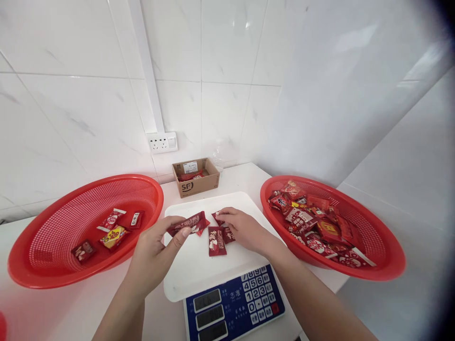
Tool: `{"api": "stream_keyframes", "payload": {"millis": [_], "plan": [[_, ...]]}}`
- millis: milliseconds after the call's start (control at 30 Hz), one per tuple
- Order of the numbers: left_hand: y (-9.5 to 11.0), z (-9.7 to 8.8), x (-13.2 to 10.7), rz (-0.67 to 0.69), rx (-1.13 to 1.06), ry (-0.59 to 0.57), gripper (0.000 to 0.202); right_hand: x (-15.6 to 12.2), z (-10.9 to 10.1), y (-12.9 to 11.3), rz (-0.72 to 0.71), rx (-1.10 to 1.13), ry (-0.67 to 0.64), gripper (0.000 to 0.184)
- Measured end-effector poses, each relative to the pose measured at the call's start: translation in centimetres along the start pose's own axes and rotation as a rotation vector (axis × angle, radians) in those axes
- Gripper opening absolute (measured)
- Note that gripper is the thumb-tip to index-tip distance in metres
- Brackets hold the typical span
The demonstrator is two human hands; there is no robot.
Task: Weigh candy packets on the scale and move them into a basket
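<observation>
My left hand [156, 246] pinches a long dark red candy packet [188, 223] between thumb and fingers, just above the white tray of the scale [199, 274]. My right hand [241, 228] rests on the tray with its fingers closed on a small red packet [217, 218]. Two more red packets [216, 240] lie on the tray between my hands, one partly under my right hand.
A red mesh basket [42, 246] on the left holds several packets. Another red basket [384, 255] on the right is piled with many red packets. A small cardboard box [196, 177] stands by the tiled wall under a socket [162, 142]. The scale's blue keypad [234, 303] faces me.
</observation>
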State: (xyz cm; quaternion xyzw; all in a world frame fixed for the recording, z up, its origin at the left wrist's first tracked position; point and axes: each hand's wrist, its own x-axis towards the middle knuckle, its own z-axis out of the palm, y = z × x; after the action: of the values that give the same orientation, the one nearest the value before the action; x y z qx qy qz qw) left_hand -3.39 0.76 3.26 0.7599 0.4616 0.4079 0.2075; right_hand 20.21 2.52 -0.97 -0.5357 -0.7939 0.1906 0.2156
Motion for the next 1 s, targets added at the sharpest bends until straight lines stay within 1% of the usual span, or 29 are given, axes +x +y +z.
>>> {"api": "stream_keyframes", "payload": {"millis": [267,500,700,833,900,1000], "plan": [[0.1,0.1,0.1,-0.001,0.007,-0.011,0.028,0.1,-0.3,0.1,0.042,-0.029,0.009,0.046],[0.3,0.2,0.1,-0.016,-0.005,-0.023,0.031,-0.3,-0.7,-0.5,0.018,-0.051,-0.037,0.046],[0.2,0.2,0.1,-0.025,-0.006,-0.028,0.031,-0.5,-0.8,-0.7,0.0,-0.005,-0.002,0.043],[0.2,0.1,0.2,-0.014,0.002,-0.023,0.03,-0.6,-0.9,-0.7,0.028,-0.054,0.037,0.043],[0.2,0.1,0.2,-0.006,0.001,-0.019,0.029,-0.5,-0.8,-0.8,0.007,-0.109,0.047,0.045],[0.2,0.1,0.2,-0.008,-0.004,-0.015,0.029,-0.3,-0.3,-1.3,-0.08,-0.208,0.029,0.048]]}}
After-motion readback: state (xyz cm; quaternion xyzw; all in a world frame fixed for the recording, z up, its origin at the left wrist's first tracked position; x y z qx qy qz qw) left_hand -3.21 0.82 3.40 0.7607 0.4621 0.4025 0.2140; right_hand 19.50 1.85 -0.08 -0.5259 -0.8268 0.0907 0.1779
